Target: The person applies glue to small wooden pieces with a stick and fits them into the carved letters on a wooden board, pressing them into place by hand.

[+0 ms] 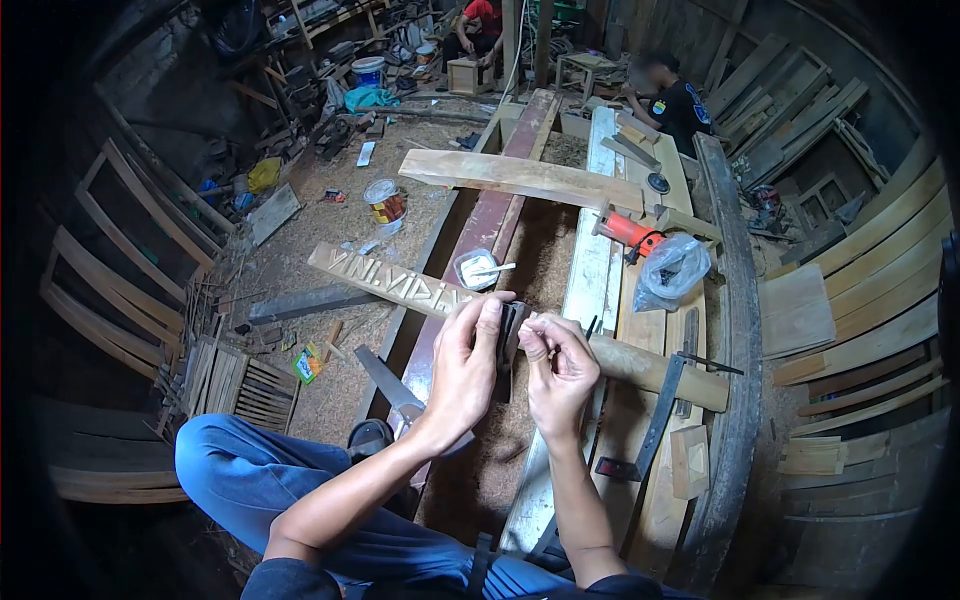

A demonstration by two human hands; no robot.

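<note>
My left hand (466, 358) is wrapped round a dark block-like object (508, 345), held upright over the gap in the bench; its exact kind does not show. Close against its right side, my right hand (556, 372) has its thumb and fingers pinched together, and whatever is between them is too small to make out. Just beyond my left hand lies a plank with carved letters (378, 281), its right end hidden by the hand. A white tub (478, 268) with a stick across it sits behind my hands. A handsaw (383, 384) rests left of my left wrist.
A curved board (520, 176) spans the bench. On the right are a red power tool (630, 234), a plastic bag (673, 272), a try square (660, 415) and a wood block (689, 462). A paint bucket (385, 201) stands on the floor. Two people sit farther back.
</note>
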